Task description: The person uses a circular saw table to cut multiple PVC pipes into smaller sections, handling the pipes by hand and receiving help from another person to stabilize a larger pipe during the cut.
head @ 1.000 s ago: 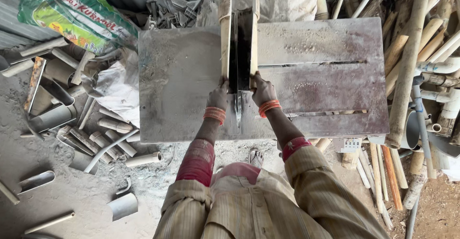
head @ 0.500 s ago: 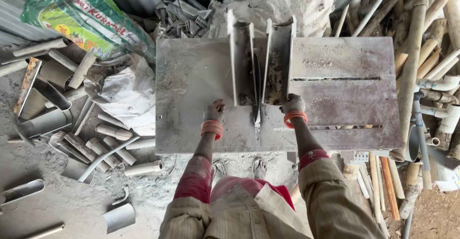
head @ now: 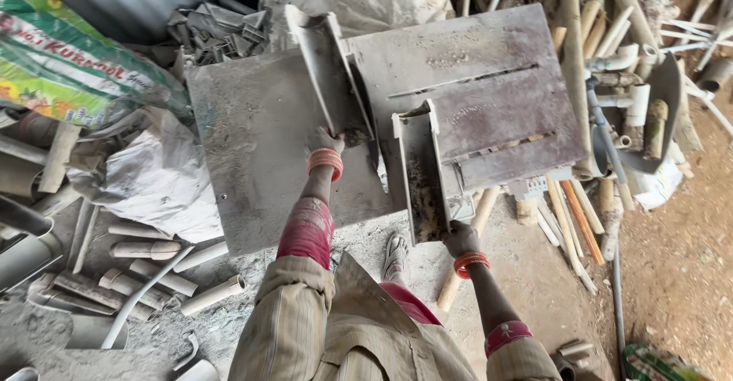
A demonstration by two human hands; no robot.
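The two pipe halves had come apart since the earlier frame, one in each hand.
Left hand [head: 324, 140] gripped the far half-pipe [head: 328, 75] on the saw table [head: 252, 121]; right hand [head: 460, 237] clutched the near half-pipe [head: 421, 169] overhanging the edge, apparently close to the blade [head: 379, 169], which might nick a wrist.

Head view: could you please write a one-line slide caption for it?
Left hand and right hand each hold a split pipe half over a dusty saw table.
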